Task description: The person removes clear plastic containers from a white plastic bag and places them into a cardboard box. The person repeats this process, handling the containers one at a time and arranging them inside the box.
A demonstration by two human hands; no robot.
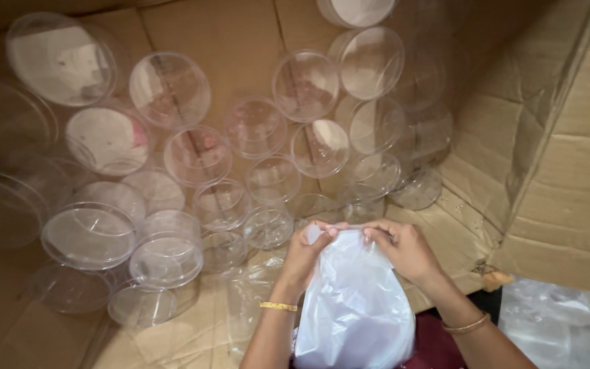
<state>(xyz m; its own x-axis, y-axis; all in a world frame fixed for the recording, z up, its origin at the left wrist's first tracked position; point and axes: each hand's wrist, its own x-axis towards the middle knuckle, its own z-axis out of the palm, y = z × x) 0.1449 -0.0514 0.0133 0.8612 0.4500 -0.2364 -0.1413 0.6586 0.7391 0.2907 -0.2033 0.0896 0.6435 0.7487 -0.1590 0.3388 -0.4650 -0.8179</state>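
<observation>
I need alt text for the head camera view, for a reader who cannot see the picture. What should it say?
Two bare hands, left hand and right hand, pinch the top edge of a white plastic bag that hangs below them. Beyond them, many clear round plastic containers lie loose inside a large cardboard box.

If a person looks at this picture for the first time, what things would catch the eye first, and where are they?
First comes the white plastic bag at bottom centre, its top edge pinched between the left hand and the right hand. Behind it, many clear round plastic containers lie piled across the left and upper part of a large cardboard box, whose brown wall rises on the right.
</observation>
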